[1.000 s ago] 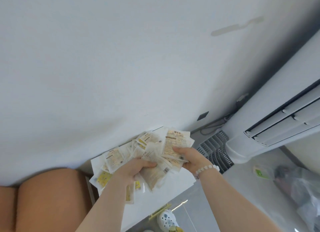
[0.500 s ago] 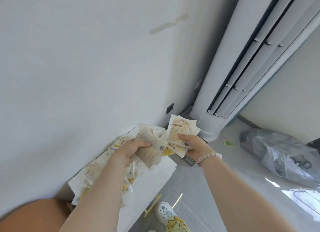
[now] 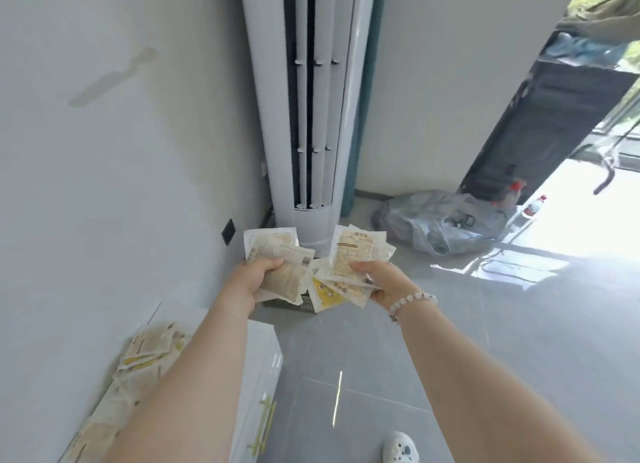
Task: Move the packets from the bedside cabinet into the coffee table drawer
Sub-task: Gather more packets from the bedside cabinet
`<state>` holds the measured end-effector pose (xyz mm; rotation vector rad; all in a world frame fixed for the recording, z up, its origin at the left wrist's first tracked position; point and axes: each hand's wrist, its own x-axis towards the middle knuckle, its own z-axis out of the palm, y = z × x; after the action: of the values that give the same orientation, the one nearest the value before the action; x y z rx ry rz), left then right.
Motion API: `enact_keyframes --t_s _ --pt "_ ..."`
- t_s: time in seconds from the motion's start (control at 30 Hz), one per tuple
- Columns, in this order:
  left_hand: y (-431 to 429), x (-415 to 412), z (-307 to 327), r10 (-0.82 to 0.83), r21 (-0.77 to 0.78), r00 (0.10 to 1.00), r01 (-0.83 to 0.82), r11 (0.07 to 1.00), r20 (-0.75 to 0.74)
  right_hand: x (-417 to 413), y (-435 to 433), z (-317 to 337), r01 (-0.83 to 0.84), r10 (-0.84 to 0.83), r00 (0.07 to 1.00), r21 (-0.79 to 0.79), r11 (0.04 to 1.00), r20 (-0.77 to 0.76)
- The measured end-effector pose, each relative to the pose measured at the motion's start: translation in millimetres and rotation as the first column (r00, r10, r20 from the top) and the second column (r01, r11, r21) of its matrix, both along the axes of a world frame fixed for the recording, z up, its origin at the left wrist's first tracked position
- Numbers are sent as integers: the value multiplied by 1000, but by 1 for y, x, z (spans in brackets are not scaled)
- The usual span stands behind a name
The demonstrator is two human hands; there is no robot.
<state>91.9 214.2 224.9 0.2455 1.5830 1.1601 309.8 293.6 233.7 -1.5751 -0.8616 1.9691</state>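
My left hand [image 3: 254, 276] grips a bundle of white and beige packets [image 3: 277, 255] in the air, above the floor just past the cabinet's far end. Close beside it, my right hand [image 3: 382, 278], with a bead bracelet on the wrist, grips a second fan of packets [image 3: 353, 256], some with yellow print. More packets [image 3: 149, 345] lie strewn along the top of the white bedside cabinet [image 3: 256, 352] at the lower left, against the wall. The coffee table and its drawer are out of view.
A tall white floor air conditioner [image 3: 308, 116] stands straight ahead against the wall. A grey plastic bag [image 3: 440, 223] and two bottles lie on the grey tiled floor to the right, by a dark panel [image 3: 547, 127]. A white clog [image 3: 400, 448] shows at the bottom.
Both hands have lifted their bundles off the cabinet and drawn them apart. The view has swung right, from the wall and cabinet top towards the air conditioner and floor.
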Motion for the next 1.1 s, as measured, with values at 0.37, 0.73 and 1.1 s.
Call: enact_keyframes --t_s 0.37,0.73,1.1 --pt "89 230 7 -470 -42 882 469 882 -33 234 -5 6 336 -336 942 -22 942 -12" --pt "99 487 13 -776 -78 628 773 630 -48 452 -67 0 585 -585 810 -32 811 -37" --pt "40 644 -5 -936 -177 350 920 351 -40 568 -184 -24 832 -835 550 -73 549 -19"
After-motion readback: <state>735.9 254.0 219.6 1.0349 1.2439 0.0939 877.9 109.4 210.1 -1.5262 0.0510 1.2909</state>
